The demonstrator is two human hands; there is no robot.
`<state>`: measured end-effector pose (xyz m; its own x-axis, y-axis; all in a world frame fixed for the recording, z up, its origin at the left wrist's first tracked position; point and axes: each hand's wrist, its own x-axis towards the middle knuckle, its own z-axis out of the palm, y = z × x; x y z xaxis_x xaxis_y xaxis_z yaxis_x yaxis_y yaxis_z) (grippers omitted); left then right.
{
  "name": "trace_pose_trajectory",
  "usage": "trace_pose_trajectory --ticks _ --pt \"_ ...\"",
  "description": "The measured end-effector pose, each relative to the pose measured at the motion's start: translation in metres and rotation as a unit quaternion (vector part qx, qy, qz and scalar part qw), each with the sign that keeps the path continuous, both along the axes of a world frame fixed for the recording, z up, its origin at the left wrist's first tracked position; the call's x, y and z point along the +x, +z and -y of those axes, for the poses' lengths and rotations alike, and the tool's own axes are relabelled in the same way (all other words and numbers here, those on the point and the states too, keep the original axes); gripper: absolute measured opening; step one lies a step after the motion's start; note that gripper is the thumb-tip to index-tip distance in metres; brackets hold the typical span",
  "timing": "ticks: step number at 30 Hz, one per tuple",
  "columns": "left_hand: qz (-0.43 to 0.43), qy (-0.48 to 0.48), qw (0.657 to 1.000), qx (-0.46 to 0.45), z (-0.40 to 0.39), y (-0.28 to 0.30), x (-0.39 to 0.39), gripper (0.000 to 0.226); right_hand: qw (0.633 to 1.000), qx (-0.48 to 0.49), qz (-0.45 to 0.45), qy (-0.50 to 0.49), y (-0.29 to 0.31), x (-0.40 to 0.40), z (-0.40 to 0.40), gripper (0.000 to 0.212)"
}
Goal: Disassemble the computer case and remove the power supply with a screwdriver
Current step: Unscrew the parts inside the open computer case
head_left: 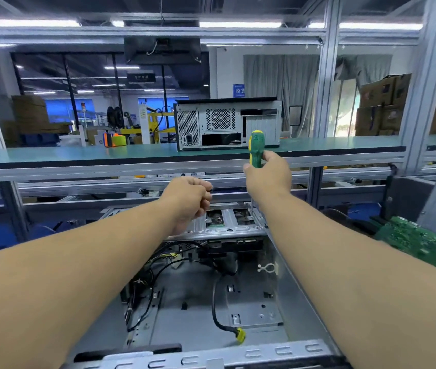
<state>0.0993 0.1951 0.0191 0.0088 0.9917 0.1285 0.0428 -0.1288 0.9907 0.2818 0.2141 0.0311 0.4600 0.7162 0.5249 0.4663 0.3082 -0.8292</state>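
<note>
above open case (286, 302), right hand (268, 175) gripping upright screwdriver (256, 147), left hand (189, 199) curled, contents unclear

My open case (286, 296) leaves bare floor at its middle, room enough for my hands to drop in. Loose cables (158, 272) crowd its left side, and the drive cage (227, 222) bars the far end. A green circuit board (422, 241) lies just beside its right wall.
</note>
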Motion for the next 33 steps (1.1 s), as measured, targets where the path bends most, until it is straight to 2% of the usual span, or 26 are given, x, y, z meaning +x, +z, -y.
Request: trace_pose_trajectory --ticks 3,4,5,6,8,9,10,14,17,20,24,28,30,33 --pt "0.036 -0.041 0.995 -0.082 0.008 0.007 0.012 0.027 1.0 0.002 -0.009 0.006 -0.001 0.0 0.0 0.015" --pt "0.015 -0.068 0.993 -0.099 0.01 0.01 0.016 0.028 1.0 0.002 -0.018 0.009 -0.002 0.001 -0.001 0.015" --pt "-0.049 -0.085 0.99 -0.1 0.013 0.013 0.022 0.031 0.999 0.0 -0.028 0.015 -0.003 0.001 -0.001 0.016" --pt "-0.154 -0.085 0.981 -0.08 0.013 0.016 0.029 0.032 0.999 -0.004 -0.04 0.021 -0.003 0.002 -0.001 0.018" --pt "-0.373 -0.059 0.926 -0.005 0.011 0.019 0.047 0.028 0.998 -0.006 -0.058 0.033 -0.002 0.002 0.0 0.02" --pt "-0.432 -0.044 0.9 0.033 0.01 0.018 0.056 0.027 0.997 -0.004 -0.061 0.037 -0.001 0.001 0.001 0.02" --pt "-0.446 -0.034 0.893 0.057 0.007 0.015 0.063 0.028 0.997 -0.001 -0.062 0.04 -0.001 0.001 0.002 0.02" --pt "-0.355 -0.032 0.929 0.097 -0.004 -0.007 0.072 0.021 0.995 0.016 -0.069 0.066 -0.002 0.0 0.0 0.03" --pt "-0.345 -0.032 0.929 0.126 -0.009 -0.014 0.07 0.019 0.994 0.015 -0.073 0.084 -0.004 0.001 -0.003 0.041" --pt "-0.329 -0.046 0.935 0.126 -0.012 -0.015 0.068 0.02 0.993 0.013 -0.082 0.089 -0.004 0.001 -0.005 0.037" --pt "-0.322 -0.061 0.936 0.132 -0.013 -0.017 0.067 0.019 0.991 0.015 -0.093 0.09 -0.004 -0.001 -0.004 0.043" --pt "-0.317 -0.06 0.937 0.136 -0.016 -0.019 0.067 0.019 0.99 0.011 -0.105 0.096 -0.002 0.0 -0.001 0.036" --pt "-0.324 -0.06 0.934 0.141 -0.017 -0.02 0.067 0.018 0.992 0.006 -0.088 0.093 -0.001 0.002 0.001 0.037" --pt "-0.335 -0.062 0.928 0.153 -0.019 -0.021 0.067 0.018 0.998 -0.012 -0.013 0.067 0.008 0.005 0.009 0.056"
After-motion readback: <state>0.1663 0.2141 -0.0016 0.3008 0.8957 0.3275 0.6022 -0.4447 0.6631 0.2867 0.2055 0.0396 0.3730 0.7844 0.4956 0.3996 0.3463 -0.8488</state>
